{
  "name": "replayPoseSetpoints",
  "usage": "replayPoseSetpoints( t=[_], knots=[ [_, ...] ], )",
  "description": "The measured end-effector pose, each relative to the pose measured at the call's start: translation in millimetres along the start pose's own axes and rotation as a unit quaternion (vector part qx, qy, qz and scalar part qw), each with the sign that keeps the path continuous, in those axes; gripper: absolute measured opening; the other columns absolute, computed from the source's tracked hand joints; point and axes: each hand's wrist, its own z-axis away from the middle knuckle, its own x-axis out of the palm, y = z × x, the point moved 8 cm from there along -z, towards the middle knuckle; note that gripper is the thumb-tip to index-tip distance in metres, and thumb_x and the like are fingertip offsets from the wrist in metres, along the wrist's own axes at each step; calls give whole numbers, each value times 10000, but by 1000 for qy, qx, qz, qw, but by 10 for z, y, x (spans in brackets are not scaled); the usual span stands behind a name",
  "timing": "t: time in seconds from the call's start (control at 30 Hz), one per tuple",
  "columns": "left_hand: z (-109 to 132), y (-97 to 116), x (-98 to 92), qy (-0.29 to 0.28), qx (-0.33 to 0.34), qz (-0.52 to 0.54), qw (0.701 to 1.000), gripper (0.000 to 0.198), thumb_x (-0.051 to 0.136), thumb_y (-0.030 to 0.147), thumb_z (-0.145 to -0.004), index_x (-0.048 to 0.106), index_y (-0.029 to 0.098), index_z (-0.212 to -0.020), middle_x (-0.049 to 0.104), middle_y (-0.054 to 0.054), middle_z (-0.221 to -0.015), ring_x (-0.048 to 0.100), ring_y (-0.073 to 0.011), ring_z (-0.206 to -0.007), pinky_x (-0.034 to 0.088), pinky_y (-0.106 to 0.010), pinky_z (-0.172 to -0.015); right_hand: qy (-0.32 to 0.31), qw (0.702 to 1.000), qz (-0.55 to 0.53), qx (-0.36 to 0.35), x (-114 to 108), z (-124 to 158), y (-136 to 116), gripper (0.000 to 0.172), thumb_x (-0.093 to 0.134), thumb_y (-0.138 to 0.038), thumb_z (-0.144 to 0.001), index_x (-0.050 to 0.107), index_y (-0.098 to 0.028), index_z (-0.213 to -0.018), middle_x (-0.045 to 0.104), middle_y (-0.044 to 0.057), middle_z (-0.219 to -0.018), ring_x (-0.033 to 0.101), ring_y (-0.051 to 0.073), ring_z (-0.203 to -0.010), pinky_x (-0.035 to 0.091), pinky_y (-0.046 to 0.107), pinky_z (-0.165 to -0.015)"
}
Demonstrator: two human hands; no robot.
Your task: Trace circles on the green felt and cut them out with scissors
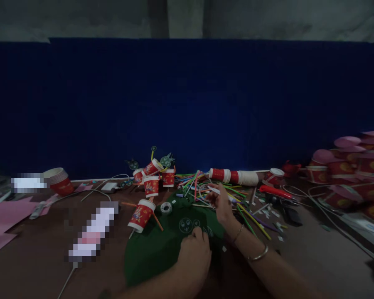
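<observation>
My left hand [195, 252] is curled low over the green mat [156, 253], and its fingertips are hidden. Just beyond its knuckles lies a dark green cutout [186, 225] with a face drawn in white lines. A smaller round cutout [196, 224] lies to the right of that one. My right hand [223, 206], with a bracelet at the wrist, is raised over the mat's right side. Its bent fingers are closed around a thin white strip [214, 189]. Behind it spreads a pile of coloured pipe cleaners or straws [191, 182].
Several red paper cups [141, 214] with straws stand or lean left of the mat, near a tape roll [166, 208]. Nested cups [237, 177] lie behind the pile. A red-handled tool [276, 191] and paper scraps [269, 211] lie right; more cups [343, 168] are stacked beyond.
</observation>
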Motion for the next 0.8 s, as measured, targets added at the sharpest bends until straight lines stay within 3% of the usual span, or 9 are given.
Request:
replayPoseSetpoints(
  t=[0.1, 0.23, 0.33, 0.4, 0.5, 0.57, 0.67, 0.8],
  knots=[
    [-136, -67, -86, -2, 30, 11, 999, 193, 475, 183, -808, 585, 132, -959, 588, -118, -888, 592, -226, -767, 443, -309, -581, 13, 994, -90, 54, -106, -234, -47, 494, 282, -618, -787, 550, -204, -804, 537, -17, -458, 500, 157, -409, 302, 252, -375],
    [-335, -278, -130, 33, 53, 29, 998, 156, 455, 154, -799, 589, 158, -880, 597, -89, -907, 533, -219, -925, 428, -303, -688, 48, 990, -127, 26, -403, -423, -162, 397, 347, -588, -773, 454, -227, -647, 446, -34, -385, 440, 144, -354, 306, 259, -358],
    [-453, -553, -177, 111, 13, 54, 992, 169, 427, 189, -838, 596, 181, -838, 604, -51, -881, 517, -183, -902, 398, -285, -753, 98, 991, -93, -12, -627, -372, -159, 329, 421, -540, -764, 497, -224, -709, 448, -59, -398, 401, 129, -332, 275, 243, -331],
    [-539, -733, -194, 137, -13, 49, 989, 192, 415, 168, -840, 592, 180, -913, 601, -59, -947, 496, -191, -946, 373, -303, -811, 122, 990, -54, -36, -683, -268, -159, 271, 520, -477, -740, 542, -214, -801, 560, -41, -515, 438, 125, -375, 292, 237, -348],
    [-704, -998, -247, 161, -54, 31, 985, 301, 362, 109, -841, 559, 140, -1066, 584, -111, -1045, 461, -230, -1024, 335, -353, -855, 107, 989, 17, -97, -563, -85, -261, 290, 590, -421, -720, 597, -198, -904, 635, -1, -682, 524, 149, -535, 359, 242, -434],
    [-837, -1122, -257, 158, -64, 16, 985, 319, 383, 81, -813, 569, 112, -1069, 586, -140, -1056, 453, -255, -1043, 327, -371, -844, 81, 988, 45, -126, -419, 23, -319, 303, 561, -419, -749, 624, -193, -941, 648, 20, -768, 561, 173, -660, 412, 259, -538],
    [-1001, -1224, -229, 141, -66, 1, 988, 236, 441, 75, -772, 628, 103, -913, 616, -144, -959, 481, -262, -998, 331, -366, -806, 37, 987, 87, -132, -220, 131, -282, 335, 454, -443, -813, 670, -189, -851, 620, 27, -683, 552, 190, -664, 418, 282, -581],
    [-1007, -1219, -253, 150, -65, -6, 987, 253, 419, 78, -798, 610, 102, -962, 620, -148, -976, 480, -256, -993, 320, -372, -815, -24, 987, 91, -130, -60, 214, -96, 255, 500, -401, -791, 651, -196, -804, 557, -8, -560, 504, 168, -553, 390, 274, -541]
  ],
)
